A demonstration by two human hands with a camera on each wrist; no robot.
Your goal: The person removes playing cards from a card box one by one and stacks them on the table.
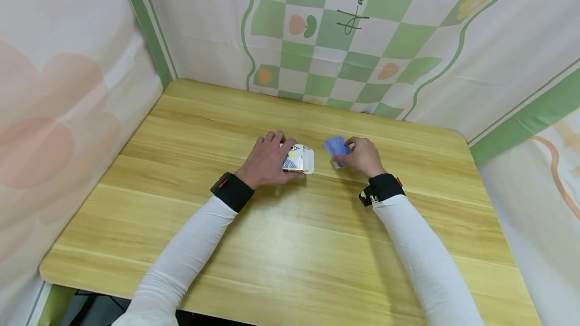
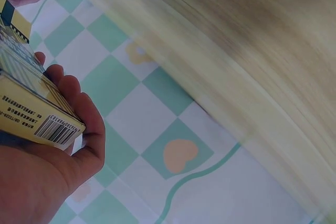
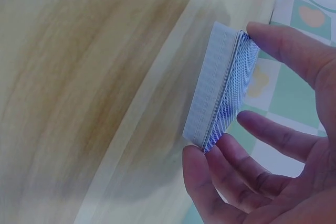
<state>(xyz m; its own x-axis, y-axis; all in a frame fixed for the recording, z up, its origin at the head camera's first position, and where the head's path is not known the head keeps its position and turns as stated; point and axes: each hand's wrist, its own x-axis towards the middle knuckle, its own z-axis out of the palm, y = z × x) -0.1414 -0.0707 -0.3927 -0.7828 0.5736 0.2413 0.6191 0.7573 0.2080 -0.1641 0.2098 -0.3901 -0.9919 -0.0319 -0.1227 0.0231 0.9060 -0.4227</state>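
Note:
My left hand grips a playing-card box, thumb on one side and fingers along the other. The box's end flap stands out toward the right. A yellow side with a barcode shows on the box in the left wrist view. My right hand holds a squared deck of cards with blue patterned backs, a short way right of the box. The right wrist view shows thumb and fingertips at opposite ends of the deck, its white edges facing the camera, close over the table.
A light wooden table lies under both hands. Along its far edge hangs a white and green checked curtain, with another curtain along the left side. Black bands circle both wrists.

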